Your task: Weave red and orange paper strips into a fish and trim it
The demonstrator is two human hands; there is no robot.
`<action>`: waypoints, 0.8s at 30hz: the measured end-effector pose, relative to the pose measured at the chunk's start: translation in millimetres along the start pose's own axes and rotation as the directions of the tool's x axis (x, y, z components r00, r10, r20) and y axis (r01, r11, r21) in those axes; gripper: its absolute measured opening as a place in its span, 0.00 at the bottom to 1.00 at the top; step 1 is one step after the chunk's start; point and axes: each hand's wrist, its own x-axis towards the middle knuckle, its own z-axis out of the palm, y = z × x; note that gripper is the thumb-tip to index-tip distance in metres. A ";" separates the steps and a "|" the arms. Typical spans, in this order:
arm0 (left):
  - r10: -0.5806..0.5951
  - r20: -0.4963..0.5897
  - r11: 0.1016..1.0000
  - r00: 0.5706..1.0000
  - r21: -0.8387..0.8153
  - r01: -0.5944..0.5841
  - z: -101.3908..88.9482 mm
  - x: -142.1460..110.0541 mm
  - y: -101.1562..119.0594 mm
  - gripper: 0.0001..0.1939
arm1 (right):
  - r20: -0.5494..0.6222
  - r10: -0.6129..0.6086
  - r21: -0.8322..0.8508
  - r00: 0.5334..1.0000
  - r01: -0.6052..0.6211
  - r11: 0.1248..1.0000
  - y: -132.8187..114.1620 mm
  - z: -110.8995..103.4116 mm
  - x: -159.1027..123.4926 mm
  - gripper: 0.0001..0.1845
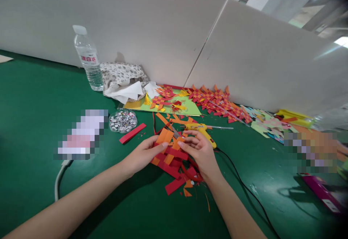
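Observation:
Between my two hands is a piece of woven red and orange paper strips [172,153], its strips crossing over and under. My left hand [145,153] pinches its left side, thumb on top of an orange strip. On the right side, the thumb and fingers of my right hand [199,150] close on another orange strip of the same piece. Red-handled scissors [174,132] lie partly hidden behind the weave. A yellow glue gun [202,130] rests just beyond my right hand. Loose red and orange scraps [187,190] lie below the hands.
A water bottle [88,59] and a patterned tissue bag [122,75] stand by the partition. Nearer lie a dish of googly eyes [123,120], a red strip [132,134] and a blurred-out phone-like item [84,134]. Finished woven paper fish [214,103] are piled behind. A black cord [241,182] runs right.

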 end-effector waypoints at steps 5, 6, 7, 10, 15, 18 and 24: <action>-0.049 0.005 0.999 0.999 -0.018 0.049 1.8 -1.0 2.2 0.16 | 0.035 0.032 0.041 0.999 -0.034 0.999 2.4 2.6 -1.5 0.21; -0.041 0.005 0.999 0.999 -0.006 0.041 1.9 -1.1 2.4 0.15 | 0.043 0.033 0.047 0.999 -0.035 0.998 3.1 3.4 -1.9 0.21; -0.035 0.005 0.999 0.999 0.010 0.034 1.9 -1.3 2.5 0.14 | 0.049 0.031 0.052 0.998 -0.033 0.998 3.6 4.2 -2.3 0.20; -0.034 0.030 0.998 0.999 0.048 0.032 1.7 -1.9 2.7 0.14 | 0.038 0.006 0.055 0.999 -0.008 0.998 4.7 6.1 -2.9 0.19; -0.014 0.036 0.999 0.999 0.037 0.013 1.3 -3.5 2.5 0.18 | -0.033 -0.077 0.013 0.996 0.077 0.997 3.6 9.0 -4.9 0.18; -0.030 0.058 0.999 0.998 0.023 0.029 1.2 -3.5 1.6 0.18 | -0.038 -0.097 0.003 0.995 0.097 0.995 2.9 11.2 -6.9 0.17; -0.057 0.050 0.998 0.997 0.000 0.057 1.6 -1.8 -0.1 0.16 | -0.029 -0.059 -0.013 0.998 0.058 0.998 3.7 13.9 -8.5 0.20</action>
